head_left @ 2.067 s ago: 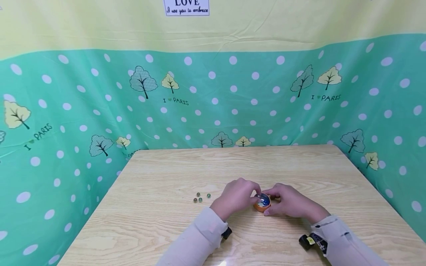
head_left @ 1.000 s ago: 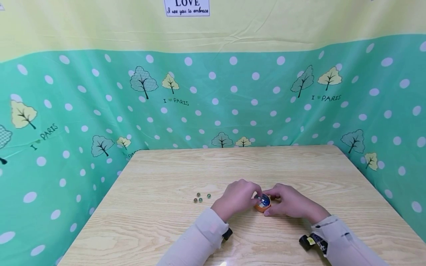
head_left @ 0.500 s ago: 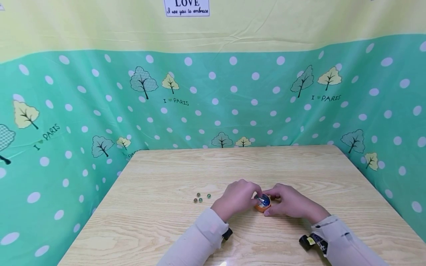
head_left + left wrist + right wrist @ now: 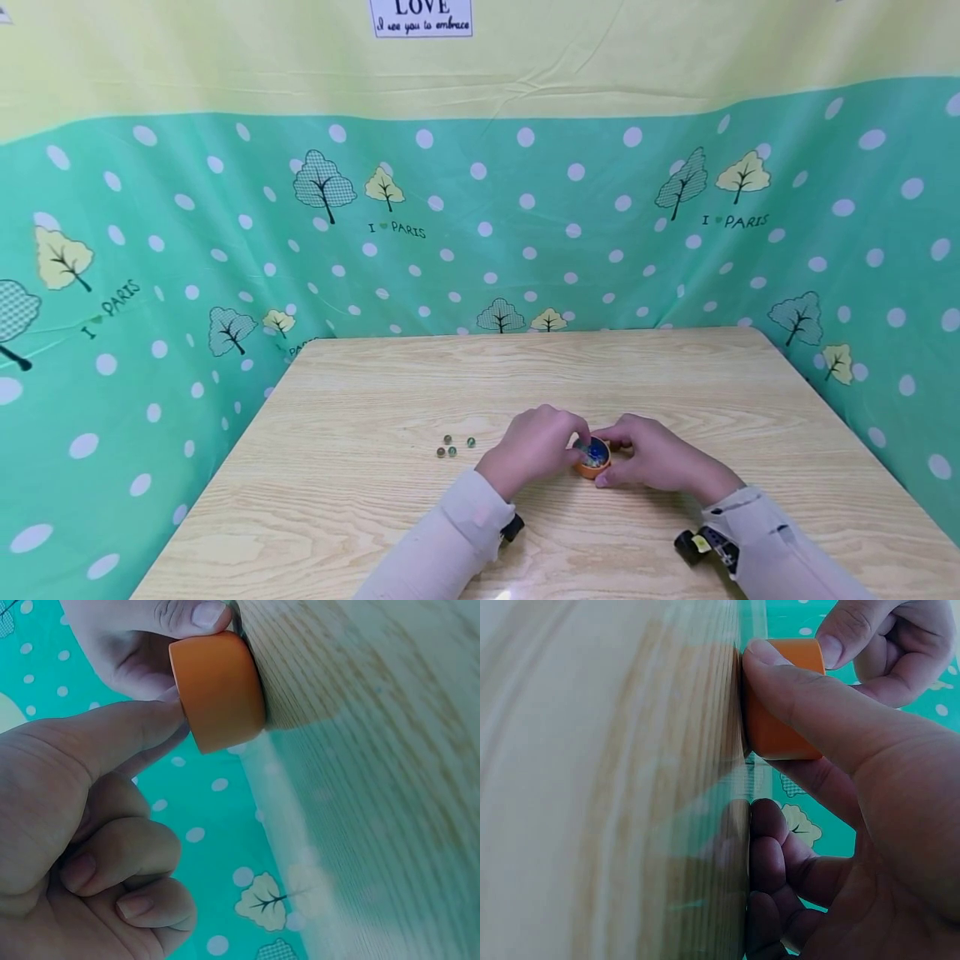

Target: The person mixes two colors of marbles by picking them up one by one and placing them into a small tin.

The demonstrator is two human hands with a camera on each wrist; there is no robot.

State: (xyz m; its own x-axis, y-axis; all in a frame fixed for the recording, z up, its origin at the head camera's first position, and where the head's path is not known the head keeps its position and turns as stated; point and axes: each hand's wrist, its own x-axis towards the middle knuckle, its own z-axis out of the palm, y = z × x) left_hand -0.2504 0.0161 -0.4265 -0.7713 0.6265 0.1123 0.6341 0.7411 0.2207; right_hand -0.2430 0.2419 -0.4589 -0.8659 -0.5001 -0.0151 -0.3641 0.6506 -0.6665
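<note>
Hands meet at a small round orange plastic cup [image 4: 592, 464] standing on the light wood-grain table [image 4: 675, 375], near its front middle. Right hand [image 4: 656, 457] pinches the cup's wall between thumb and fingers. Left hand [image 4: 531, 446] has fingers curled, fingertips at the rim over something blue inside. Four small dark glass marbles [image 4: 452, 446] lie left, well apart. Green polka-dot curtain [image 4: 150, 250] encloses the table.
</note>
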